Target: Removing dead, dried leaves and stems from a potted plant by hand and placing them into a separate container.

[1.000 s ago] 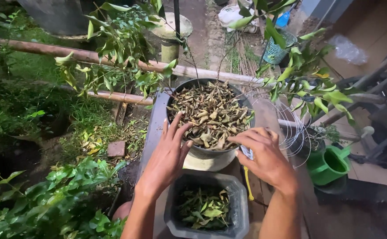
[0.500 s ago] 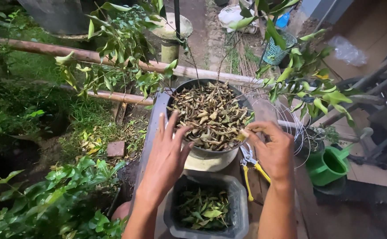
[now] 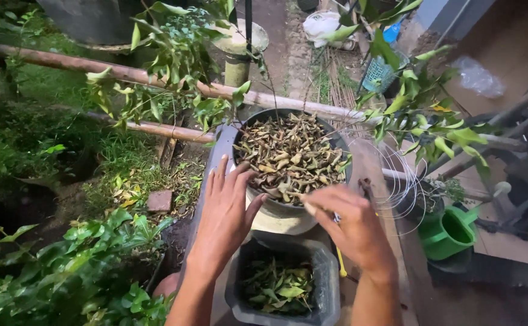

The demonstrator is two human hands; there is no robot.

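Dry leaves (image 3: 291,154) loose in pot (image 3: 279,212); our left hand (image 3: 225,217) flat, open on rim; right hand (image 3: 351,226) pinching leaf. Risk: we nudge pot, spill; wire (image 3: 400,181) may snag wrist.

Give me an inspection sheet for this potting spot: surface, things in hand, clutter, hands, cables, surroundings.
Surface: narrow wooden bench, worn.
Job's things: round pot heaped with dry leaves; dark square pot holding green leaves.
Clutter: yellow-handled pruners partly under the right hand; green watering can beside the bench.
Hands: left hand flat against the round pot's rim; right hand over its near edge, fingers pinched, contents unclear.
Cables: coiled thin wire by the pot.
Surroundings: leafy branches, bamboo pole, grass, brick.
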